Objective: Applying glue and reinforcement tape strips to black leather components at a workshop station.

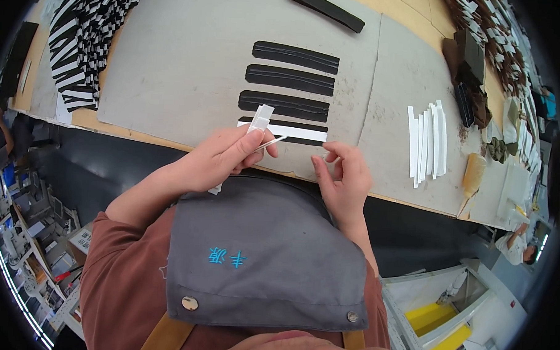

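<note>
My left hand [239,147] is closed around a small bundle of white strips [263,116], whose ends stick up above the thumb. A thin white stick-like piece [274,143] juts out from the same hand toward the right. Just beyond it, a white strip [301,132] lies lengthwise on the nearest black strip [296,140]. My right hand [348,174] hovers by the right end of that pair, thumb and fingers apart, with nothing visible between them. More black strips [289,81] with a lengthwise ridge lie in a row beyond, parallel to it.
Loose white strips [426,143] lie at the right, beside a yellowish bottle [474,174]. A folded dark piece [326,10] rests at the far side. Black-and-white pieces [87,42] heap at the left; brown ones [491,34] at the far right. The table's front edge [408,207] runs before me.
</note>
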